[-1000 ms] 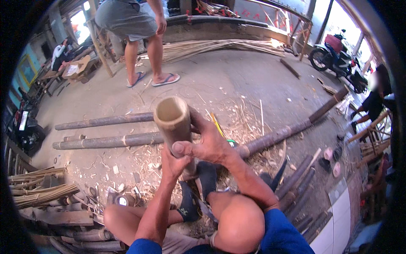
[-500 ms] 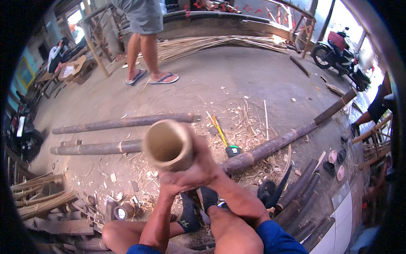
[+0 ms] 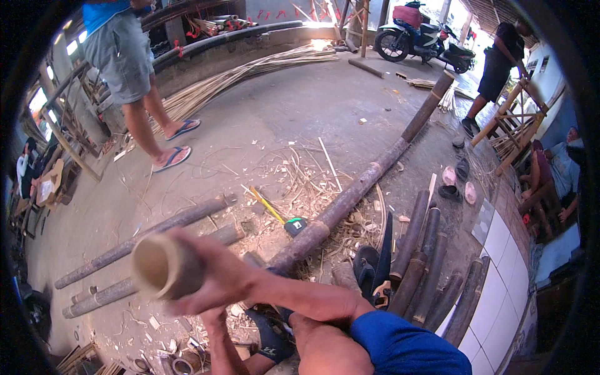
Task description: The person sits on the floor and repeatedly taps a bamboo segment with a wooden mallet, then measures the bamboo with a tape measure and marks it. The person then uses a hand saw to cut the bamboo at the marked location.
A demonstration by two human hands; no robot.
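A short, hollow bamboo tube [image 3: 178, 275] is held up at the lower left, its open end facing me; the picture is blurred there. My right hand [image 3: 222, 269] is closed round its right side. Under the tube is my left hand [image 3: 194, 305], partly hidden and smeared, closed against its lower side. Beyond the hands a long dark bamboo pole [image 3: 350, 199] slants away to the far right. A tape measure [image 3: 295, 226] with its yellow blade out lies beside that pole. A handsaw [image 3: 384, 259] rests near my foot on the right.
Wood shavings [image 3: 300, 178] litter the floor. More poles [image 3: 140, 240] lie at left, and cut bamboo lengths [image 3: 431, 265] at right beside white tiles [image 3: 500, 250]. A person in flip-flops [image 3: 172, 157] stands at far left. A motorbike [image 3: 425, 37] stands far right; other people are at right.
The view has turned to the right. The bamboo tube and both my hands now appear lower and further left in the picture, with the tube still held.
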